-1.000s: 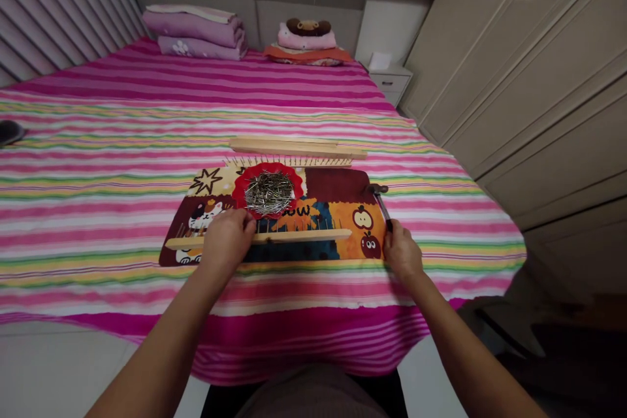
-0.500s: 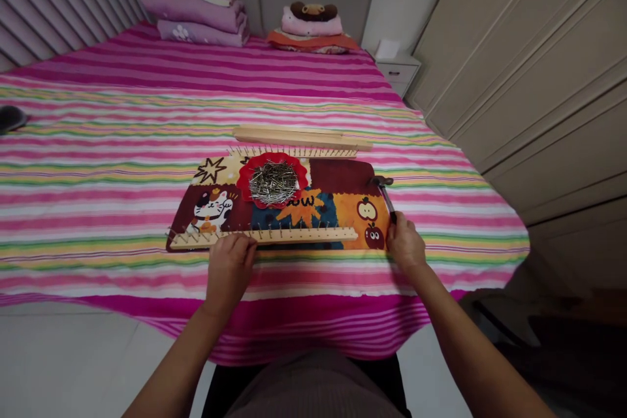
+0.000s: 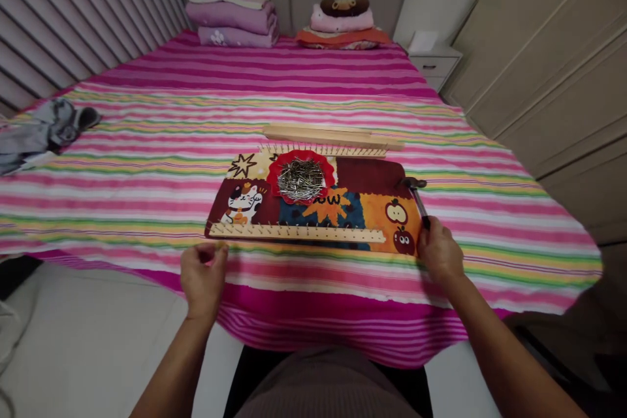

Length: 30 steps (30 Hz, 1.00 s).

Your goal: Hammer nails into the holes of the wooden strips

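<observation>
Our near strip (image 3: 337, 234), lying on the mat (image 3: 371, 176), is part-filled with nails (image 3: 268, 229).
Its right end shows only dark marks; the far strip (image 3: 362, 153) bristles along its length. Our right hand (image 3: 441, 251) wraps the hammer (image 3: 420, 201); our left hand (image 3: 203, 277) curls loosely, whether pinching anything we cannot tell.

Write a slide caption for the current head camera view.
Right hand gripping a hammer, left hand near a nail-studded wooden strip, a red dish of nails beyond.
</observation>
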Each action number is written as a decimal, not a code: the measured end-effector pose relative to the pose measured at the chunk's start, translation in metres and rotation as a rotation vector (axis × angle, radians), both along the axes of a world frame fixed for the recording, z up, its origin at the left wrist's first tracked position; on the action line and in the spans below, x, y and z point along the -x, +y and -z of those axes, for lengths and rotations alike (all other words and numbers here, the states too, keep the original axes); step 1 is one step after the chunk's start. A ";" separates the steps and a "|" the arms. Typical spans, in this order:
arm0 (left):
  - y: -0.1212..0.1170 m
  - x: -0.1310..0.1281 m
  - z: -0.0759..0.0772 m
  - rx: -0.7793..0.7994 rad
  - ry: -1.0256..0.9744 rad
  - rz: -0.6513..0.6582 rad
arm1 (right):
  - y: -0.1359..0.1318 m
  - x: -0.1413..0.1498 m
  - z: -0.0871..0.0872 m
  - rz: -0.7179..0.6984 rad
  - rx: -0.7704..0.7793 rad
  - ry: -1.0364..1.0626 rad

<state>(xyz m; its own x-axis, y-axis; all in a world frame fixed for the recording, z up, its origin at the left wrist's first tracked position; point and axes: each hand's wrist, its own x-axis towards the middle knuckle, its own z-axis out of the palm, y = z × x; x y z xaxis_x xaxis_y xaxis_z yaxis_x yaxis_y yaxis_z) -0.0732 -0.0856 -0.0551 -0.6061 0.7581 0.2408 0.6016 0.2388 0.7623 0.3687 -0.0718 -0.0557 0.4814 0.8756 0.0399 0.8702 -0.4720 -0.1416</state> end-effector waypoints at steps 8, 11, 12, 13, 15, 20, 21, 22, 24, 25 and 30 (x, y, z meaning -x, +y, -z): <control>0.051 0.055 -0.033 0.308 -0.351 0.445 | 0.000 0.003 -0.004 0.007 0.014 -0.006; 0.063 0.058 -0.038 0.400 -0.386 0.490 | 0.000 0.004 -0.003 0.009 0.020 -0.013; 0.066 0.058 -0.038 0.405 -0.386 0.498 | 0.000 0.004 -0.003 0.006 0.017 -0.014; 0.068 0.058 -0.038 0.405 -0.384 0.508 | 0.000 0.004 -0.002 0.001 0.013 -0.014; 0.074 0.059 -0.036 0.409 -0.386 0.520 | 0.000 0.004 -0.002 -0.003 0.001 -0.018; 0.086 0.068 -0.039 0.459 -0.451 0.518 | 0.000 0.004 -0.002 -0.001 -0.008 -0.010; 0.087 0.071 -0.041 0.477 -0.468 0.527 | 0.000 0.004 -0.002 0.000 -0.008 -0.005; 0.089 0.074 -0.043 0.496 -0.481 0.534 | 0.000 0.004 -0.002 0.004 -0.007 -0.001; 0.091 0.080 -0.047 0.535 -0.494 0.531 | 0.001 0.004 -0.002 0.013 -0.006 0.002; 0.092 0.083 -0.048 0.553 -0.496 0.524 | 0.001 0.004 -0.002 0.019 -0.007 0.001; 0.091 0.085 -0.055 0.578 -0.486 0.475 | 0.001 0.002 0.000 0.019 -0.012 0.001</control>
